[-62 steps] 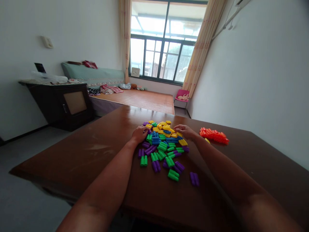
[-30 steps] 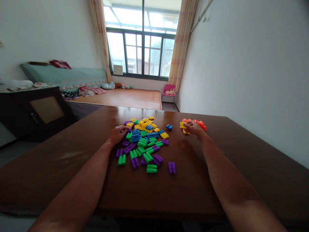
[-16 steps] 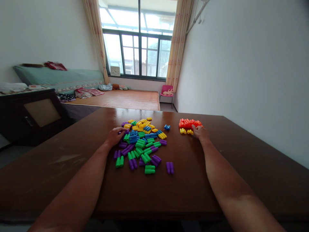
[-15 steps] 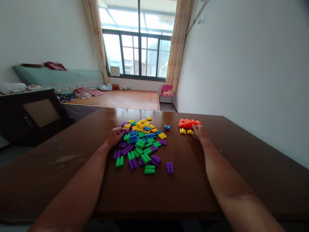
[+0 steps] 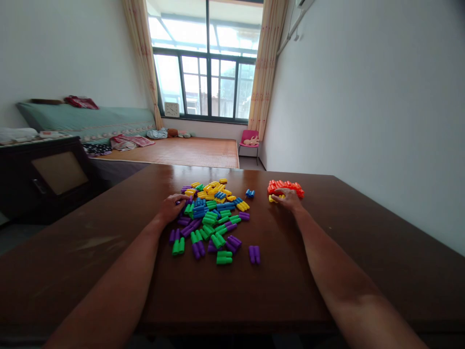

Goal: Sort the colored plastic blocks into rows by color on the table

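Note:
A loose heap of purple, green, blue and yellow plastic toy blocks (image 5: 209, 219), each like joined tubes, lies on the brown table. At its left edge rests my left hand (image 5: 172, 207), fingers loosely stretched over a purple block and nothing visibly gripped. To the right, orange blocks (image 5: 283, 185) are grouped in a compact row. My right hand (image 5: 288, 198) lies in front of that row with its fingers reaching left over yellow blocks (image 5: 272, 198). The hand covers part of the yellow blocks and touches them.
One blue block (image 5: 250, 193) sits between the heap and the orange row. A single purple block (image 5: 254, 254) lies nearer the front on the table (image 5: 290, 295). Beyond the table are a bed (image 5: 196, 149) and a pink chair (image 5: 250, 138). A dark cabinet (image 5: 47, 169) stands left.
My right hand has shifted left, from the right end of the yellow blocks to over them. The left hand stays at the heap's edge. The view has tilted slightly.

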`<state>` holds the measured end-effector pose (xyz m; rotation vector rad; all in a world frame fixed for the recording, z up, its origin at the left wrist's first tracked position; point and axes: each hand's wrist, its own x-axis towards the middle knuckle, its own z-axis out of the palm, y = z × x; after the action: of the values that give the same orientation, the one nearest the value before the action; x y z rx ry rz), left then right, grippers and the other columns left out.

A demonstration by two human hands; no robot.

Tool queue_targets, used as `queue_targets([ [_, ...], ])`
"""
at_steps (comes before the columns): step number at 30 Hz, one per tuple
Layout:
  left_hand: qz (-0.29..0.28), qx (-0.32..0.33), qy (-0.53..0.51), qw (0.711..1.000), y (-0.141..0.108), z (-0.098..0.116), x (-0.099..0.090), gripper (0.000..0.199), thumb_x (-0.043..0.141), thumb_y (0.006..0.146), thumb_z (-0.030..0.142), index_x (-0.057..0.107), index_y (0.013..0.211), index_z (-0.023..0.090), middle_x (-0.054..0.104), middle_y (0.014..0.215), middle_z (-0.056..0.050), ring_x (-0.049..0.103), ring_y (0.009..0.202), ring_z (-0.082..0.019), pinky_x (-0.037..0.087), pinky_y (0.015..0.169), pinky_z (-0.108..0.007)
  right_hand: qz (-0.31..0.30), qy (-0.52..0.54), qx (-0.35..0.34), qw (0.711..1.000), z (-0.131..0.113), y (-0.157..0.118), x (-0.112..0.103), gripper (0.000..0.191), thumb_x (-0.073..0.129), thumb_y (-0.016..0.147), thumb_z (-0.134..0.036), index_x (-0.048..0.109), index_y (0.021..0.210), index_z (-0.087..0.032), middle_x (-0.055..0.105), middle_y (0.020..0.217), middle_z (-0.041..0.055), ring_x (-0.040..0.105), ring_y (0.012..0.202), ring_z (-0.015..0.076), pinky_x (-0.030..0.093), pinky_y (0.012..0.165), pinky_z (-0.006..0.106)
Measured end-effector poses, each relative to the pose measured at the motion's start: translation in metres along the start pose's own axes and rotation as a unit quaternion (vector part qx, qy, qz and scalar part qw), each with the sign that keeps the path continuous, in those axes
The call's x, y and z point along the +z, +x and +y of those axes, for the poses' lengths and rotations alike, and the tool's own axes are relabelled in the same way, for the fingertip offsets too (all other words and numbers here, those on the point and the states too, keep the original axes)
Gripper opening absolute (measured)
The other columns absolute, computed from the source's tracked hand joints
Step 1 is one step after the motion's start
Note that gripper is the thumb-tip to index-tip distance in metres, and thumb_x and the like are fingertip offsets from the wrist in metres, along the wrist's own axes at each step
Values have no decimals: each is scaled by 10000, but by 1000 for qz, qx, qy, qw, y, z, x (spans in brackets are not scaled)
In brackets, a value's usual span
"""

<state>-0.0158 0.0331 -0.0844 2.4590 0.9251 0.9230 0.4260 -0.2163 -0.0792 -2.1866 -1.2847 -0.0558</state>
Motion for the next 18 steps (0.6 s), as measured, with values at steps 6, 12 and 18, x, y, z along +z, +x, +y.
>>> queue_targets([
  [6, 0, -11, 9, 1000, -1, 0, 0, 389, 511, 809, 502, 739, 987, 242, 714, 1056, -45, 619, 1021, -248, 486, 891, -334, -9, -96, 21, 995, -9, -8, 7, 384, 722, 723, -453, 704, 1085, -324, 668, 1113, 59, 514, 1128, 304, 428, 927, 448],
  [12, 0, -8, 8, 1000, 0, -1, 1, 383, 506, 812, 503, 737, 983, 250, 715, 1069, -38, 625, 1024, -244, 492, 887, -325, -43, 28, 28, 998, 19, -5, -9, 349, 781, 631, -387, 724, 957, -275, 696, 968, 19, 610, 965, 222, 470, 904, 370],
  [18, 5, -3, -7, 1000, 0, -2, 1, 375, 521, 802, 496, 741, 964, 240, 720, 1058, -44, 638, 1017, -246, 500, 882, -328, -32, 177, 58, 982, 41, -3, -15, 427, 775, 613, -408, 699, 983, -208, 704, 963, 36, 638, 865, 184, 513, 825, 329],
])
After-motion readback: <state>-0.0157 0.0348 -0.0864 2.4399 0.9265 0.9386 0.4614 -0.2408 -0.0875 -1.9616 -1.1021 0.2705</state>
